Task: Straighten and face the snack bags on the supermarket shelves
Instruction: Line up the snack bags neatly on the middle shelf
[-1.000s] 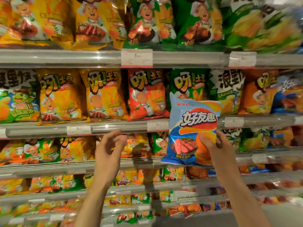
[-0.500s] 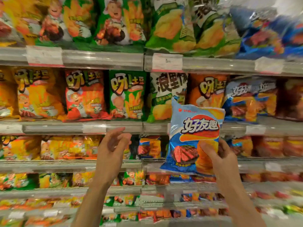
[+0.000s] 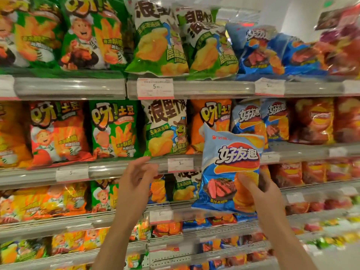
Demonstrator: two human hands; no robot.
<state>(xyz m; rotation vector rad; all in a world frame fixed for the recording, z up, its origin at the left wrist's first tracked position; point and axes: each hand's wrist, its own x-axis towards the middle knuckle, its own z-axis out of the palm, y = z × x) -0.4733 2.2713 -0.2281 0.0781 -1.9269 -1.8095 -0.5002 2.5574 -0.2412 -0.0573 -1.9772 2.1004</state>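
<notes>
White price tags (image 3: pixel 155 88) clipped along the grey shelf rails (image 3: pixel 70 88).

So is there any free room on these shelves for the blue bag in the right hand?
Hardly. The middle shelf is packed edge to edge, matching blue bags included. Only a dark sliver shows up top, between the green fries bag and the corn bag. The blue bag hangs in the right hand before the shelves.

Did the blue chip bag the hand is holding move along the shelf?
Yes. The blue chip bag in the right hand went rightward along the shelf: before it covered the green bag, now it sits by the matching blue bags.
</notes>
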